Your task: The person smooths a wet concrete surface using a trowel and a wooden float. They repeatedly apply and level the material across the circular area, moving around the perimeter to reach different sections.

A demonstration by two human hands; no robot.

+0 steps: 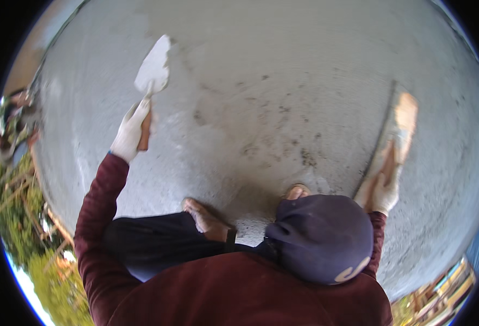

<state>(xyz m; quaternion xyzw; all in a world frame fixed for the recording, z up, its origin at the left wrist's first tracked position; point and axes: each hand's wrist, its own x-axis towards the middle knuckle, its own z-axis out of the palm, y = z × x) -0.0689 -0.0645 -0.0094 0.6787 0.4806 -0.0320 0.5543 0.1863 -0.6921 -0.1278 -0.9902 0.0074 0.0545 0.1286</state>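
Right there, left of rough patch [272, 127]: gloved left hand [126, 135] gripping trowel [153, 66] by wooden handle! Over on patch's right, gloved right hand [385, 191] wrapped round long float [406, 113], blurred. Grey cement [304, 43] spread all round patch, looked damp. Feet [200, 216] planted on body side of patch; risk there, I judged: shifting weight could have dented soft surface. Float looked tilted, might have gouged line if pressed unevenly. Dropped wrist could have nicked cement with trowel tip; couldn't tell whether blade touched.
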